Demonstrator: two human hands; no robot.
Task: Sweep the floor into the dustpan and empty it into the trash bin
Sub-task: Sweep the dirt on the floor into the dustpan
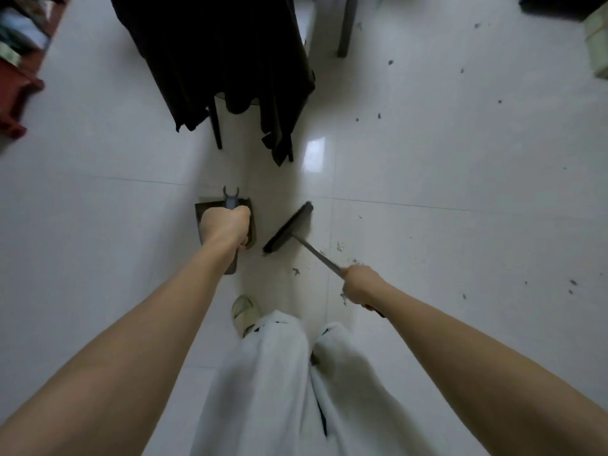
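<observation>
The dustpan [227, 225] is taken as the landmark. Its upright handle is gripped from above by the left hand [225, 225], fingers wrapped tight round it, apparently so that the pan can be kept low on the white tiled floor [427, 179] with its mouth facing the broom head [289, 230]. The broom head is set just to the right of the dustpan, angled and close beside it but not seen to touch. The metal broom handle [320, 256] is held by the right hand [360, 286], fingers closed round it, probably so that short strokes can be steered toward the pan.

Most of the debris [339, 246] is scattered to the right of the dustpan, behind the broom head, and further dark specks [390, 62] lie well apart on that same side. It is judged that little has been gathered so far; what the pan holds cannot be told. No trash bin is seen.

Beyond the dustpan, movement is bounded by dark cloth [223, 60] draped over a chair with thin legs. Far left of the dustpan a red object [16, 93] marks the edge. Open floor is left to the right, interrupted only by a grey furniture leg [347, 28]. The person's foot [245, 312] stands near the dustpan on the near side.
</observation>
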